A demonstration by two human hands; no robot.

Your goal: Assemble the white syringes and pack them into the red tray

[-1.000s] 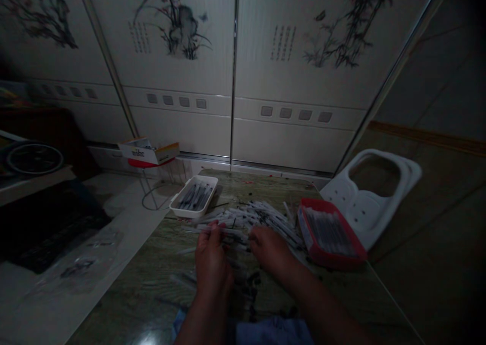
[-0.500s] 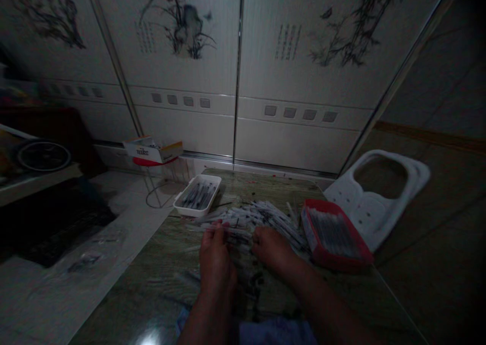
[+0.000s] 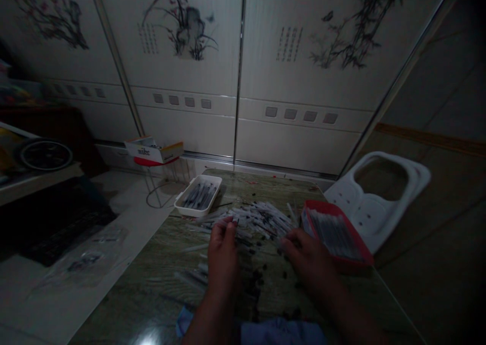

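Note:
My left hand (image 3: 223, 249) rests at the near edge of a heap of thin pale tubes (image 3: 258, 218) on a low greenish table (image 3: 152, 289), its fingertips pinched on one of them. My right hand (image 3: 309, 256) lies to the right, close to a red tray (image 3: 334, 236) filled with more tubes; its fingers are curled and what they hold is hidden. A white tray (image 3: 198, 195) with dark sticks stands at the table's far left corner. Small dark bits (image 3: 261, 274) lie scattered between my hands.
A white moulded plastic piece (image 3: 379, 193) leans beside the table on the right. Sliding doors painted with ink plants close off the back. A small open box (image 3: 154, 150) sits on a stool at the left. Plastic wrapping lies on the floor at the left.
My right hand has moved from the middle of the heap to the right, towards the red tray. My left hand has shifted slightly forward and right.

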